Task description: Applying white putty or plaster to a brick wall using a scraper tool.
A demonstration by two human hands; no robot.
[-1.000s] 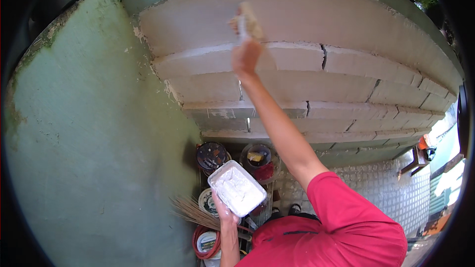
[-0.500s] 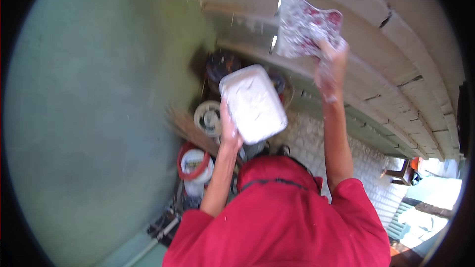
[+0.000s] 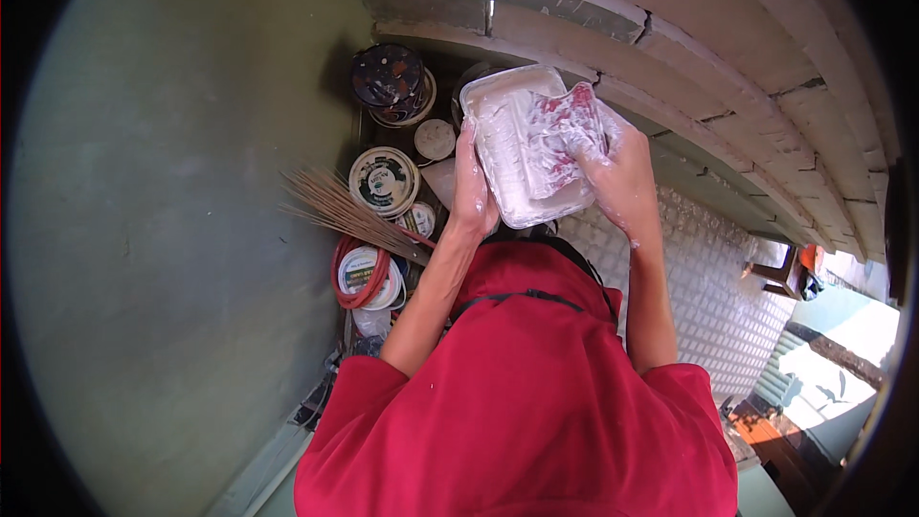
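Green wall [image 3: 182, 230], white tub [image 3: 512, 82] of goo [image 3: 502, 139].
Left hand [image 3: 470, 182] grips the tub's left side; right hand [image 3: 620, 172] grips a messy red cloth [image 3: 565, 126] over its right part.

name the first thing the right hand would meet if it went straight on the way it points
Likely the white paste in the tray: the right hand, gripping a white-smeared red sheet, points left over it. Depth is unclear; the sheet may already touch it.

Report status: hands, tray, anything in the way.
Left hand gripping white rectangular plastic tray by its left side. Right hand holding red flexible sheet, smeared white, over the white paste inside. Nothing visible blocking either hand.
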